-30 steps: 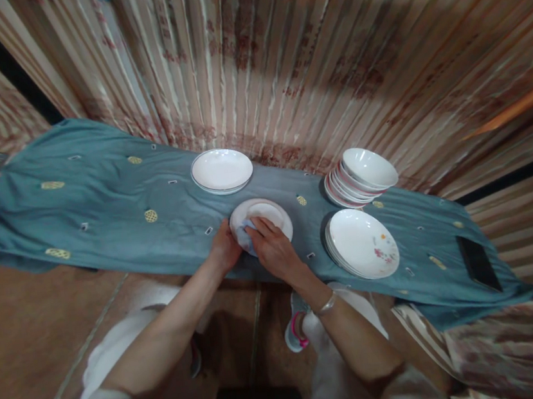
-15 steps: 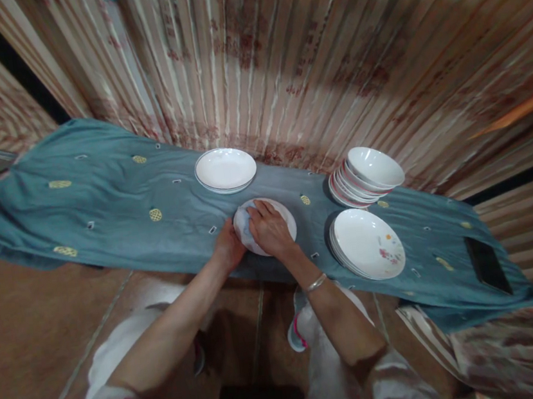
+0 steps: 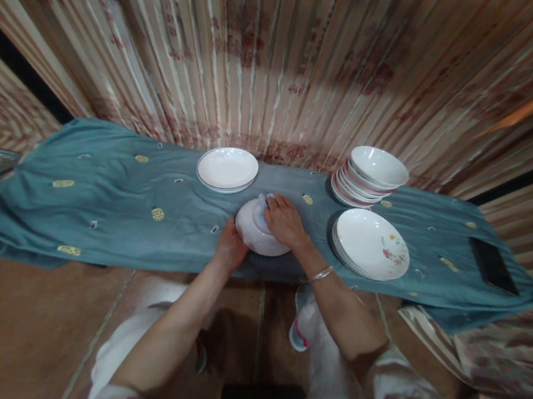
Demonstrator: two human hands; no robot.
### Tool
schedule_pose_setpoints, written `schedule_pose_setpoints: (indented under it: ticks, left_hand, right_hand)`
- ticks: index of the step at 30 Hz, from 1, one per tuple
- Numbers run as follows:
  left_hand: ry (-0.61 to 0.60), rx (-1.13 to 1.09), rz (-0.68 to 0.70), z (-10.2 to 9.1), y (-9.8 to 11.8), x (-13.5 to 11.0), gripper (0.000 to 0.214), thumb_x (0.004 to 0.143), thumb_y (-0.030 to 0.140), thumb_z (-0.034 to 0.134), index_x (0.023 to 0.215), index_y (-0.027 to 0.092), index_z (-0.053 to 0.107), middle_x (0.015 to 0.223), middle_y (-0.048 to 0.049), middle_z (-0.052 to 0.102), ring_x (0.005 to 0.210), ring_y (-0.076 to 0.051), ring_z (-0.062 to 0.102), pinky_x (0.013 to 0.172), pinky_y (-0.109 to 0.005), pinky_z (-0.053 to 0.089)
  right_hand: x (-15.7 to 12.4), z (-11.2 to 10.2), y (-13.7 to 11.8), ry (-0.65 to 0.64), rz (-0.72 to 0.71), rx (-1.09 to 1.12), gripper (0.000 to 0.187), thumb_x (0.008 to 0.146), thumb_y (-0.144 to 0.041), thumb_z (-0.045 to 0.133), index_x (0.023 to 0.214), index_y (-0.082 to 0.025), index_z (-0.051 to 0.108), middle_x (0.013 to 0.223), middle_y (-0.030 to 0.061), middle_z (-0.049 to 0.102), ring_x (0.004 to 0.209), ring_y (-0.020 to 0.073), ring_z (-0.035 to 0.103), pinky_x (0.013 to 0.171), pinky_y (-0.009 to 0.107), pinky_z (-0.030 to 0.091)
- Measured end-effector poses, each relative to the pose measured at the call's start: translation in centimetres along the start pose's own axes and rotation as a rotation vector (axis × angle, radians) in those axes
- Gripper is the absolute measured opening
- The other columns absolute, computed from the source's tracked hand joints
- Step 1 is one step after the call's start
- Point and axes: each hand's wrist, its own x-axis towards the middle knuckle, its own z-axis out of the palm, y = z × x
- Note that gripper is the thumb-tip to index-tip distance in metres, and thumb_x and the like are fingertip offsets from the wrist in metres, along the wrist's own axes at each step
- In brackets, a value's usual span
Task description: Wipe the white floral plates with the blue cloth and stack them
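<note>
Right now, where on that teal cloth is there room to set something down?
The teal cloth is barest left of the dark-rimmed plates and left hand. A smaller patch lies between the flowered plates and black flat object. It's tight where stacked bowls crowd those plates, and around the white dish and right hand.

Our left hand grips the edge of a white dish while our right hand holds a pale blue cloth against it. On our pineapple-print tablecloth we see dark-rimmed plates beyond, and stacked bowls, floral plates and a black phone rightward.
</note>
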Motion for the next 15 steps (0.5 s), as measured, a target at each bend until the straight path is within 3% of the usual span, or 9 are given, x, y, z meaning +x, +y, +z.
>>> schedule_pose_setpoints:
  ticks: [5, 15]
  left_hand:
    - [0.038, 0.034, -0.014, 0.4, 0.2, -0.3, 0.049, 0.104, 0.033, 0.026, 0.091, 0.016, 0.070, 0.082, -0.0097, 0.076, 0.102, -0.024, 0.070, 0.094, -0.038, 0.054]
    - [0.039, 0.018, 0.000, 0.5, 0.3, -0.5, 0.044, 0.104, 0.031, 0.027, 0.092, 0.017, 0.067, 0.089, -0.0101, 0.076, 0.106, -0.023, 0.070, 0.093, -0.035, 0.055]
  right_hand:
    - [-0.4, -0.2, 1.0, -0.028, 0.049, -0.031, 0.033, 0.101, -0.018, 0.044, 0.126, -0.004, 0.059, 0.134, 0.0222, 0.061, 0.125, 0.0276, 0.054, 0.109, 0.039, 0.040]
    - [-1.5, -0.7, 2.3, -0.033, 0.070, -0.066, 0.026, 0.098, -0.015, 0.044, 0.113, -0.006, 0.064, 0.119, 0.0203, 0.067, 0.111, 0.0275, 0.061, 0.104, 0.040, 0.044]
